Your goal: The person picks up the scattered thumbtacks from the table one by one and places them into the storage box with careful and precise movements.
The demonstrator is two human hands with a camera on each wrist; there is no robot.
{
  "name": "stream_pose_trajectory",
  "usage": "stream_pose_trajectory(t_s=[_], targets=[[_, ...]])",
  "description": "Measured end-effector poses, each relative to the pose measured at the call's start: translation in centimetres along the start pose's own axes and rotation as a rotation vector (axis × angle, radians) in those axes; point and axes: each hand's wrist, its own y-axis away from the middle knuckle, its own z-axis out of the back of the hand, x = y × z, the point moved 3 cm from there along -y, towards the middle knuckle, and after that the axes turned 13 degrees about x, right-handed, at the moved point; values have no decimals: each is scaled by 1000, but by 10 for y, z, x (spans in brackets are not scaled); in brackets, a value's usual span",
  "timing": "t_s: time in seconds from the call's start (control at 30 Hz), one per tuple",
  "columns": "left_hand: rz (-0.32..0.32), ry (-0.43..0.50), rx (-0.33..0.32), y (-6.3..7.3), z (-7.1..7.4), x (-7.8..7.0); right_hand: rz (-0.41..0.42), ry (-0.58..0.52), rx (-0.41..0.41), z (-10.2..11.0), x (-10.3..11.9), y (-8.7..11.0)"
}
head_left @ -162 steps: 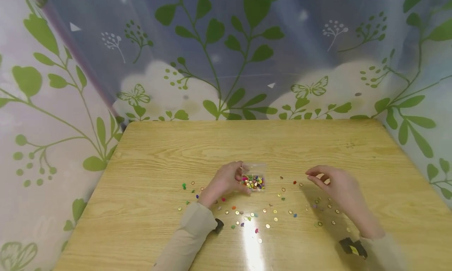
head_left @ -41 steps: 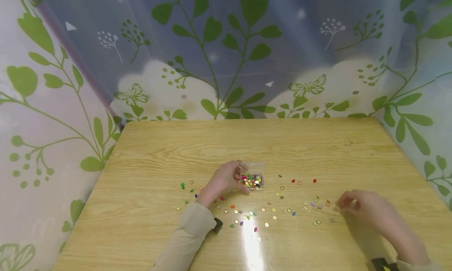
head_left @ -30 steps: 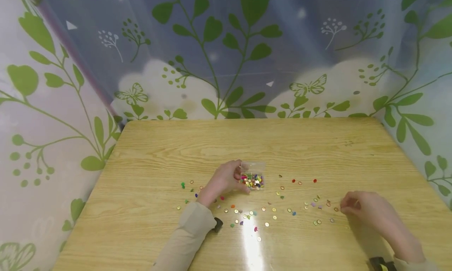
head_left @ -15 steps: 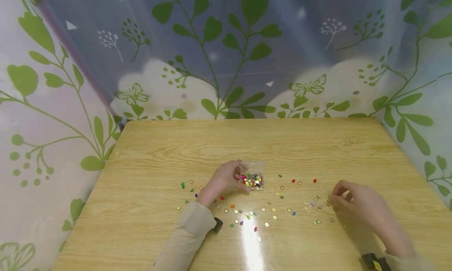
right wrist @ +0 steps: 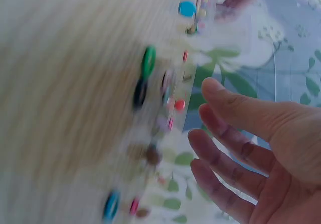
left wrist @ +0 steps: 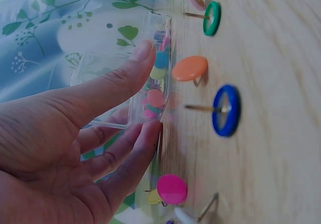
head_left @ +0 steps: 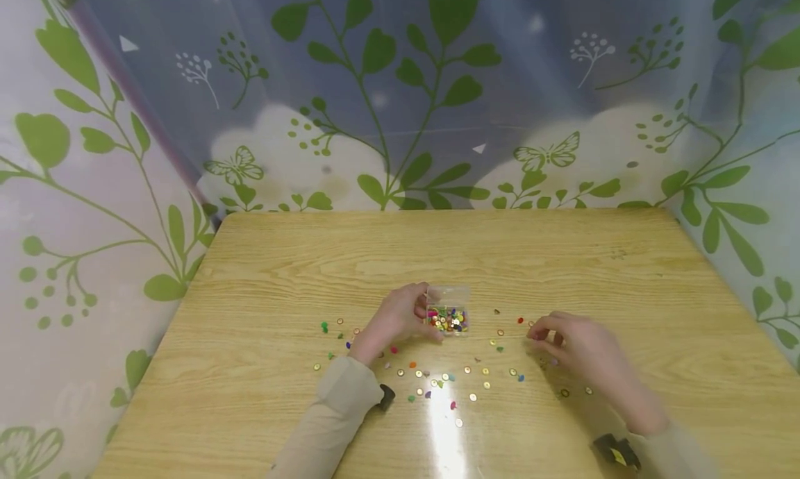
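The head view was moderately bright, with a white streak of glare on the near part of the counter (head_left: 281, 257) and a soft shadow below the right hand (head_left: 584, 343). Both wrist views looked cooler and dimmer. Blur smeared the green thumbtack (right wrist: 149, 62) in the right; in the left, the blue thumbtack (left wrist: 235, 111) was fairly crisp, the leaf-print backdrop (left wrist: 30, 58) softer.
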Motion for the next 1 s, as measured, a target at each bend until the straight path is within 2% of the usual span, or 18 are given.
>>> stream_pose_trajectory(t_s=[0.23, 0.5, 0.6, 0.8, 1.0], targets=[[4, -1, 0, 0, 0, 1, 46, 4, -12, -4, 28, -25], [8, -5, 1, -2, -1, 3, 114, -37, -80, -4, 53, -51], [5, -14, 0, -3, -1, 3, 107, -50, -95, -6, 59, -58], [2, -16, 1, -2, -1, 3, 59, -75, -76, -13, 64, -67], [0, -17, 1, -2, 1, 2, 75, -70, -102, -17, 62, -67]])
